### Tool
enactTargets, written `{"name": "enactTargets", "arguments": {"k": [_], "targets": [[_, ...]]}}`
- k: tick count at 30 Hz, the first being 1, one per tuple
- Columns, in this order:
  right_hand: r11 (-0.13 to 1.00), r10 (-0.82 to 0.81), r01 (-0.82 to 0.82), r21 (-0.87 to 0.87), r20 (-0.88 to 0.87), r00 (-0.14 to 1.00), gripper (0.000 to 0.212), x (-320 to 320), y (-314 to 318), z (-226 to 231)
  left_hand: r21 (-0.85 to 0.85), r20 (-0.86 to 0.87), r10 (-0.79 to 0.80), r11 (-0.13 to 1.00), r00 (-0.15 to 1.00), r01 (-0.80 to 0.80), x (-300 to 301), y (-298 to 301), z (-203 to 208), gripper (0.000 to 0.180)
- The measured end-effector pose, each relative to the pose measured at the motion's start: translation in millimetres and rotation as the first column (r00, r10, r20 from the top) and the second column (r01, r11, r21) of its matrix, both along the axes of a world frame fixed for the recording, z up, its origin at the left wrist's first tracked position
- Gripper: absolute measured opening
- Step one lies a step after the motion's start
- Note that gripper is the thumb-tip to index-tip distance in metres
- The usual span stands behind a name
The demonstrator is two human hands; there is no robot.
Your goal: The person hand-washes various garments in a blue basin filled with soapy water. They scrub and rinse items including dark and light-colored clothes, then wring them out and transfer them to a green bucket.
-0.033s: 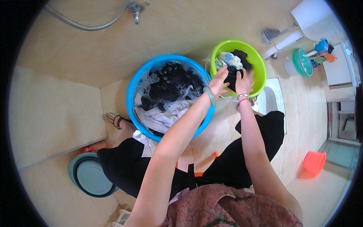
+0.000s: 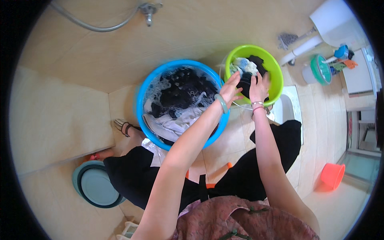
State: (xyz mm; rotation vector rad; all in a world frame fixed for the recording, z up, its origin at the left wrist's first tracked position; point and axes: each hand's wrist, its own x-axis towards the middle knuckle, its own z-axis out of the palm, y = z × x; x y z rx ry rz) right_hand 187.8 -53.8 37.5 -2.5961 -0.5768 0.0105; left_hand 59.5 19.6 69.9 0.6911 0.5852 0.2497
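Note:
A lime-green bucket (image 2: pixel 276 68) holds wet clothes: a black garment (image 2: pixel 245 83) and a white-and-blue patterned cloth (image 2: pixel 242 64). My left hand (image 2: pixel 231 87), with a jade-coloured bangle at the wrist, reaches over the bucket's near left rim, fingers stretched out and apart. Beside it, inside the bucket's near side, my right hand (image 2: pixel 259 87) has its fingers spread next to the black garment. Neither hand visibly grips the cloth. Left of the bucket stands a large blue tub (image 2: pixel 141 96), where dark clothes (image 2: pixel 184 88) and a pale garment (image 2: pixel 172 124) soak in sudsy water.
A white squat toilet (image 2: pixel 289 105) lies in the floor right of the bucket. Farther right are a small bin with a green liner (image 2: pixel 320 70) and an orange-red bucket (image 2: pixel 333 176). A grey-green basin (image 2: pixel 98 186) sits at lower left. A shower hose (image 2: pixel 96 29) hangs above.
The whole view has shifted very slightly. My hands stay over the green bucket, with the right fingers a little more spread beside the black garment.

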Motion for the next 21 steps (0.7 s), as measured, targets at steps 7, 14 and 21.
{"name": "enactTargets", "arguments": {"k": [7,14,21], "targets": [[0.447,0.786,-0.06,0.893,-0.359,0.504,0.061,-90,116,97,-0.025,0.181,0.523,0.849,0.833,-0.527,-61,84,51,0.053],[0.116,0.929,-0.066,0.991,-0.085,0.36,0.071,-141,207,185,0.147,0.411,0.642,0.654,0.647,-0.742,-102,138,138,0.06],[0.102,0.925,-0.071,0.992,-0.068,0.373,0.068,-156,218,190,0.297,0.476,0.604,0.574,0.639,-0.763,-110,156,173,0.065]]}}
